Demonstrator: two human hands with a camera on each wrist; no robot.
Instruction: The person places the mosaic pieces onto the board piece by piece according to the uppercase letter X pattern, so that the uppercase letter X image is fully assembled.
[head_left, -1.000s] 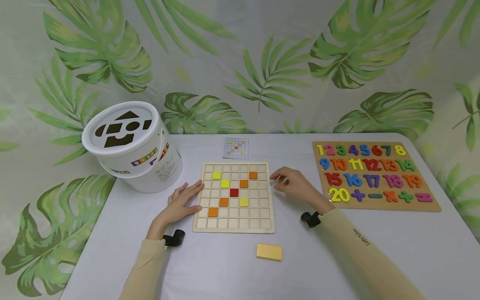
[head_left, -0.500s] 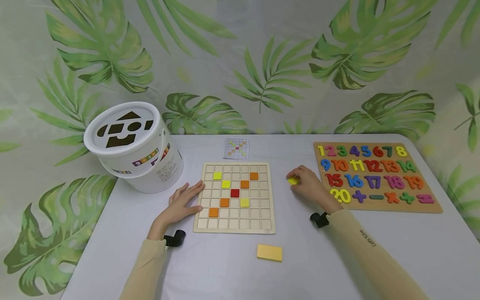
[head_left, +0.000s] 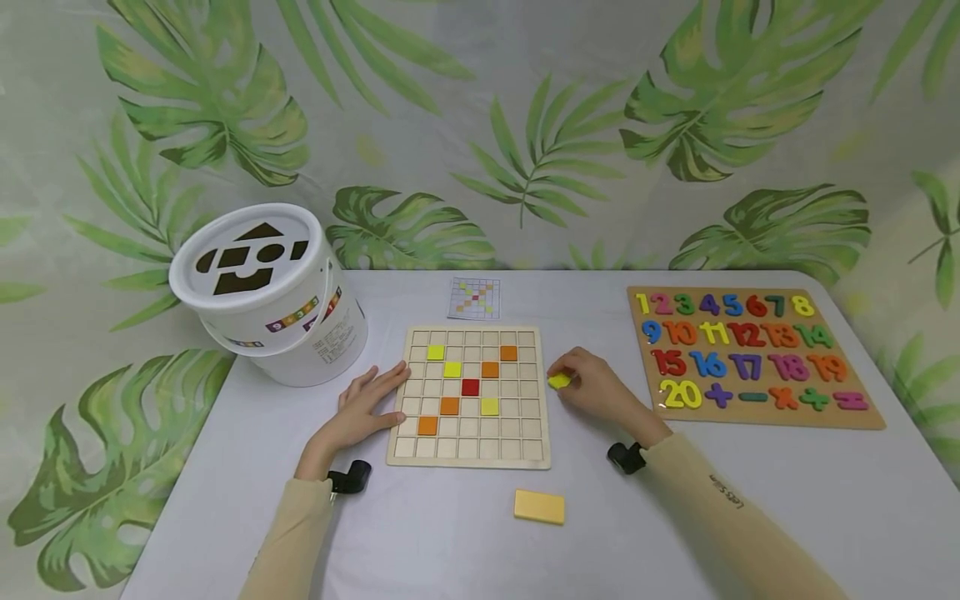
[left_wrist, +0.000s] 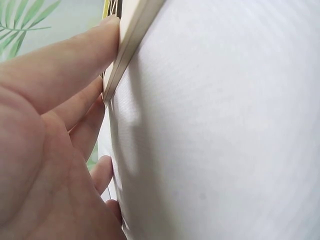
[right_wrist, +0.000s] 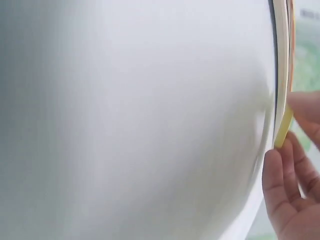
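Observation:
A light wooden grid board (head_left: 468, 463) lies flat in the middle of the table. On it, square tiles form two crossing diagonals: a red tile (head_left: 470, 387) at the crossing, several orange ones and three yellow ones. My left hand (head_left: 363, 408) rests against the board's left side, fingers extended; the left wrist view has its thumb at the board's edge (left_wrist: 131, 37). Just beyond the right side, my right hand (head_left: 596, 390) pinches a yellow tile (head_left: 558, 381) between thumb and fingers. That tile (right_wrist: 283, 131) shows edge-on in the right wrist view.
Behind the board lies a small printed pattern card (head_left: 474, 299). A white lidded bucket (head_left: 300, 333) stands back left, and a number puzzle board (head_left: 765, 417) lies on the right. In front is a yellow rectangular block (head_left: 539, 507). A leaf-print cloth (head_left: 555, 233) hangs behind the table.
My right hand first moves right, away from the board, where the yellow tile comes into view in its fingers. It then returns left to the board's edge. The left hand stays put.

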